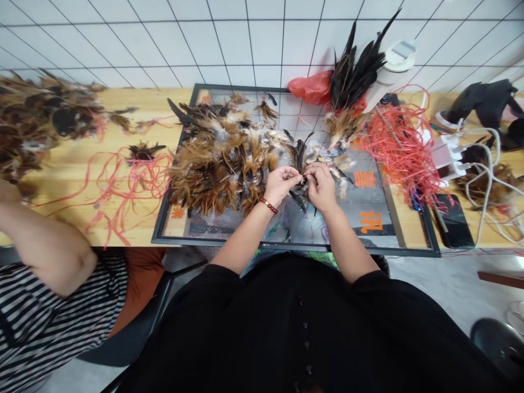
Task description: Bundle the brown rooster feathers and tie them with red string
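Over a black-framed glass panel (pixel 262 244), my left hand (pixel 280 185) and my right hand (pixel 321 184) meet with fingertips pinched together. Between them is a small bunch of dark feathers (pixel 299 153), its tips pointing away from me and its pale quill ends at my fingers. Exactly how each finger grips it is too small to tell. A large heap of brown feathers (pixel 229 164) lies just left of my left hand. Loose pale and dark feathers (pixel 339 174) are scattered to the right of my right hand.
Red plastic strips (pixel 401 142) are piled at right, near a phone (pixel 456 221) and white cables (pixel 489 169). Long black feathers (pixel 354 71) stand by a red bag (pixel 311 87). At left are more red strips (pixel 126 191), feathers (pixel 53 114) and another person's arm (pixel 49 245).
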`<state>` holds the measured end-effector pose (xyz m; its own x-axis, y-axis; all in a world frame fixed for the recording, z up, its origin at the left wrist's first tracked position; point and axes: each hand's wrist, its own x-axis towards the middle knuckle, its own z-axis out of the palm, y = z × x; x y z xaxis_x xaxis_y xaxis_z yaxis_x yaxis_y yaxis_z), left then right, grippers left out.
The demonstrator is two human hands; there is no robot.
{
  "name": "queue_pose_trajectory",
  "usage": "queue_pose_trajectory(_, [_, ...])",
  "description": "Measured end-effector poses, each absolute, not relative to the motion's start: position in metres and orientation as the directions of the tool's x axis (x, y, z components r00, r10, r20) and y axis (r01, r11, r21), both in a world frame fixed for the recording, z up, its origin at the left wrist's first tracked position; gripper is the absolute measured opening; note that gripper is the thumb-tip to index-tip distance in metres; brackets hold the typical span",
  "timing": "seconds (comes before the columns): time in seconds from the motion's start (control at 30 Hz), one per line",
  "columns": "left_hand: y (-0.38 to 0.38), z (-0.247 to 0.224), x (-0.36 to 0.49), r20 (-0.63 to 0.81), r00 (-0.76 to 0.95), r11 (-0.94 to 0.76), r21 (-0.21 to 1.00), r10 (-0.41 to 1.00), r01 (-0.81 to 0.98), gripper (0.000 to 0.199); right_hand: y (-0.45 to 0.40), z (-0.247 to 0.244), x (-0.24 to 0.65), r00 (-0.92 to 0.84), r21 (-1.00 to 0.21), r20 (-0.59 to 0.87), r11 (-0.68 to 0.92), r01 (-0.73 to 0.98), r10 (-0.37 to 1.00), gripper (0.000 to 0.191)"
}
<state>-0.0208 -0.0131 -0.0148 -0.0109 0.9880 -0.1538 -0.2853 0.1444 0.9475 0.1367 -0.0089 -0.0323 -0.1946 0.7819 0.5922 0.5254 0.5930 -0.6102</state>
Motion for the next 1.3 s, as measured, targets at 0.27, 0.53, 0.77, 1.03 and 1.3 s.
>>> queue_pose_trajectory(0.27, [-0.021,-0.030,-0.021,0.431,-0.015,-0.370,0.791,0.902,0.487,0.012,-0.004,-0.048,0.133,-0.279,-0.707,0.459,0.537,0.460,0.844,0.032])
queue_pose_trajectory(0.53, [-0.022,-0.036,-0.025,0.615,0.053,-0.505,0.593,0.787,0.627,0.028,-0.003,-0.046,0.128,-0.221,-0.736,0.493,0.538,0.411,0.842,0.025])
queue_pose_trajectory(0.77, [-0.019,-0.034,-0.027,0.619,0.009,-0.522,0.654,0.785,0.548,0.028,-0.006,-0.035,0.132,-0.155,-0.667,0.552,0.544,0.509,0.820,0.016])
queue_pose_trajectory(1.03, [-0.018,-0.035,-0.029,0.556,0.007,-0.452,0.668,0.831,0.591,0.024,0.000,-0.033,0.145,0.084,-0.723,0.531,0.399,0.565,0.843,0.011])
queue_pose_trajectory(1.3, [-0.019,-0.031,-0.027,0.566,-0.034,-0.483,0.731,0.823,0.481,0.016,-0.007,-0.030,0.134,-0.225,-0.764,0.460,0.512,0.392,0.859,0.018])
